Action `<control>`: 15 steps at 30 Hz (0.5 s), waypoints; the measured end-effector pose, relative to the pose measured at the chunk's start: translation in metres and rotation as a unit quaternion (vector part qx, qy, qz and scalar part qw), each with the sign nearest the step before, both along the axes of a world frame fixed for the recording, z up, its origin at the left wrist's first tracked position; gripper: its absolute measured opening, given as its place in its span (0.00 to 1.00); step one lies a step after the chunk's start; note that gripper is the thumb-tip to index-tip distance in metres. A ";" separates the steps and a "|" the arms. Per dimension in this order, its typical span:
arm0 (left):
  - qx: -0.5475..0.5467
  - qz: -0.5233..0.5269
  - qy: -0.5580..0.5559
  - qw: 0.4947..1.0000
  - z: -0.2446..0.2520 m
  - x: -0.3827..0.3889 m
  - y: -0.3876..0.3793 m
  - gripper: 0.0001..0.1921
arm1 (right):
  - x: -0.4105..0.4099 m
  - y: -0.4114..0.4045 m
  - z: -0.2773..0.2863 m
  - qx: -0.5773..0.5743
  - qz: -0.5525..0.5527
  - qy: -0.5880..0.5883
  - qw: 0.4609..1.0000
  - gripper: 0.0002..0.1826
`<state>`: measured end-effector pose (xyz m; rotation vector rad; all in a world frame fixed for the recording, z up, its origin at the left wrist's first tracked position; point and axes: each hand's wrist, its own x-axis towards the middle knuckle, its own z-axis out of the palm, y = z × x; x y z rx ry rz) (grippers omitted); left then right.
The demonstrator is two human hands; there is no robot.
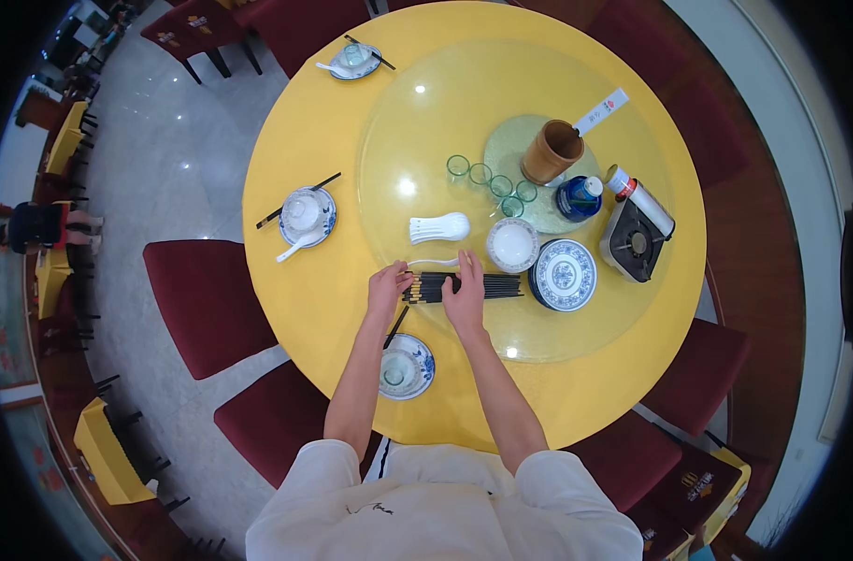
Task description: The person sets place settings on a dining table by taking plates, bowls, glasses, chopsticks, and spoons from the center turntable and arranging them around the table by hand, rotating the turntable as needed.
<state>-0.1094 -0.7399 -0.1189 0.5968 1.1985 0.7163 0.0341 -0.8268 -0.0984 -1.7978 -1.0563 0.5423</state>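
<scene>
A white spoon (433,261) spans the gap between my hands, above a bundle of black chopsticks (500,285) on the glass turntable. My left hand (390,286) has its fingertips at one end of the spoon, beside the chopsticks' gold-banded ends. My right hand (465,291) holds the spoon's other end, its thumb over the chopsticks. Just beyond lies a stack of white spoons (440,228). To the right are white bowls (512,245) and a stack of blue-patterned plates (566,275). Near my left forearm is a patterned plate (424,357) with a bowl and glass, a chopstick pair beside it.
Several green-rimmed glasses (501,186), a wooden holder (552,151), a blue bottle (579,198) and a portable gas stove (635,242) stand farther right. Place settings (307,217) line the left side. Red chairs (209,305) surround the table; a person (41,228) is far left.
</scene>
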 end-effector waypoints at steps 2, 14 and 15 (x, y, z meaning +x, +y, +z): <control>-0.003 -0.004 -0.006 1.000 -0.004 -0.002 -0.005 0.17 | -0.002 -0.003 -0.004 0.021 -0.024 -0.058 0.998 0.25; 0.046 -0.065 0.064 0.995 -0.019 0.013 -0.002 0.15 | -0.008 0.012 -0.028 -0.006 0.015 -0.145 0.989 0.13; 0.047 -0.065 0.066 0.995 -0.018 0.015 -0.002 0.15 | -0.008 0.014 -0.031 -0.006 0.015 -0.144 0.989 0.13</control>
